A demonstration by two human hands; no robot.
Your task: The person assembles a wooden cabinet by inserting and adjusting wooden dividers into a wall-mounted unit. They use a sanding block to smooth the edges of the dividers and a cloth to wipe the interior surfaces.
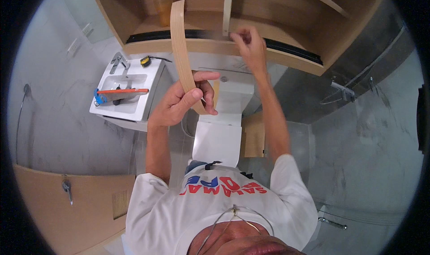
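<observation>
Wood-grain tan strip (181,53), white toilet (221,129)

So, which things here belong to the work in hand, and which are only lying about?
In use:
- wood-look strip, held in left hand
- cabinet front edge, pinched by right hand

Lying about:
- tape measure on the sink
- orange-handled tool
- bottle inside the cabinet
- toilet

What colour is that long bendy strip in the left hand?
Light wood-grain tan, matching the cabinet. The strip shows best in the head view.
</observation>
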